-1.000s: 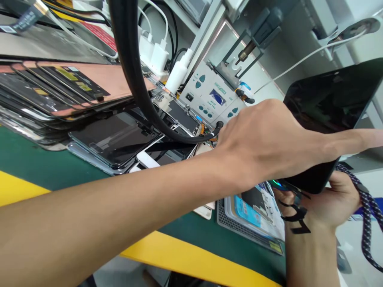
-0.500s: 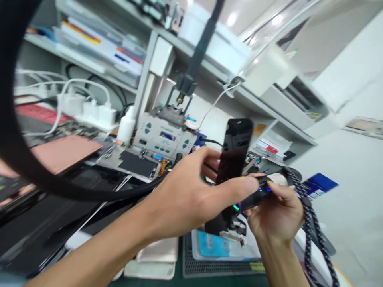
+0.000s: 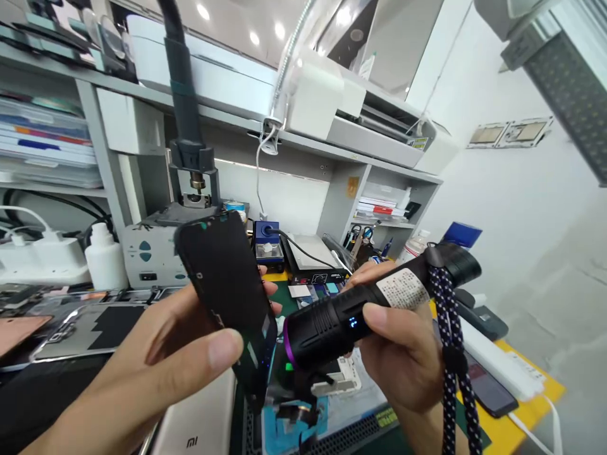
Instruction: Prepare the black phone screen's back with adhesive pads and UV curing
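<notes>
My left hand (image 3: 161, 354) grips a dark phone screen (image 3: 232, 278) by its edges, thumb on the near side and fingertips behind. The screen stands tilted upright, with small bright reflections on its lower part. In my right hand (image 3: 403, 354) is a black flashlight (image 3: 327, 322), with a purple ring at its head and small blue lit digits on its side. My thumb lies beside the digits. The flashlight head points left at the lower part of the screen, a small gap apart. A speckled wrist strap (image 3: 450, 335) hangs from its tail.
A gold phone back (image 3: 194, 417) lies below my left hand. Beneath the flashlight, a blue-and-white work mat (image 3: 341, 404) carries small parts. Behind stand a grey hot-air station (image 3: 152, 253), a white bottle (image 3: 105, 256) and a blue soldering station (image 3: 268, 240). A phone (image 3: 490, 385) lies at right.
The view has swung right and levelled out. The screen has turned to show more of its broad face, and the flashlight now shows side-on, its head clear of my left hand.
</notes>
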`<state>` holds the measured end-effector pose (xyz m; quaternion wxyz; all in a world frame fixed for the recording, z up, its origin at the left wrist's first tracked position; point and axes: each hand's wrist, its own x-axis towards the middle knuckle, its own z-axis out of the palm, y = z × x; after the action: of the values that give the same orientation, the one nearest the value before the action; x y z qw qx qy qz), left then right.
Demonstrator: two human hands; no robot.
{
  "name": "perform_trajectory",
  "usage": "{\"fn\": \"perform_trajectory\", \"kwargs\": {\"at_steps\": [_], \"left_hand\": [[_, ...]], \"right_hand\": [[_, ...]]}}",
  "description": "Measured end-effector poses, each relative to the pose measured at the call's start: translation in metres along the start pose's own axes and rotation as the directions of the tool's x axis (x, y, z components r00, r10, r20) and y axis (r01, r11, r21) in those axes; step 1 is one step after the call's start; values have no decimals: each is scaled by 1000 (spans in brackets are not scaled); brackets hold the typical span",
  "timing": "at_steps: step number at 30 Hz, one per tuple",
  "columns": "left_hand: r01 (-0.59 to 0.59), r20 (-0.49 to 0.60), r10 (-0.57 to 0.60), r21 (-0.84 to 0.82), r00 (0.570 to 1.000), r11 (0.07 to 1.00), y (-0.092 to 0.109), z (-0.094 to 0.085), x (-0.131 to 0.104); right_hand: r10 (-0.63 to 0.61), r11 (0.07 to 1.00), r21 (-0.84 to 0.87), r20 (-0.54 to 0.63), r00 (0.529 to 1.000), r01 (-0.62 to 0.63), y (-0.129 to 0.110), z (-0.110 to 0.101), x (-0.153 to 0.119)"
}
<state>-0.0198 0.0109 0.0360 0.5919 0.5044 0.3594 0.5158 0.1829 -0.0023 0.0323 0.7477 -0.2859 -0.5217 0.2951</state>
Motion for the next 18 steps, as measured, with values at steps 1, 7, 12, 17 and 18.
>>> {"fn": "perform_trajectory", "kwargs": {"at_steps": [1, 7, 12, 17, 18], "left_hand": [[5, -3, -5, -2, 1000, 1000, 0, 0, 1], [-20, 67, 20, 4, 998, 1000, -2, -1, 9], [-15, 11, 15, 7, 1000, 1000, -7, 0, 11], [-74, -47, 81, 126, 996, 989, -7, 6, 12], [-91, -58, 101, 151, 993, 984, -6, 7, 12]], "right_hand": [[10, 1000, -2, 4, 1000, -10, -1, 0, 0], [142, 987, 72, 22, 990, -143, 1, -3, 3], [297, 950, 137, -111, 948, -281, 3, 1, 8], [439, 895, 136, -103, 893, -424, 11, -1, 16], [462, 884, 132, -99, 881, -449, 13, -2, 17]]}}
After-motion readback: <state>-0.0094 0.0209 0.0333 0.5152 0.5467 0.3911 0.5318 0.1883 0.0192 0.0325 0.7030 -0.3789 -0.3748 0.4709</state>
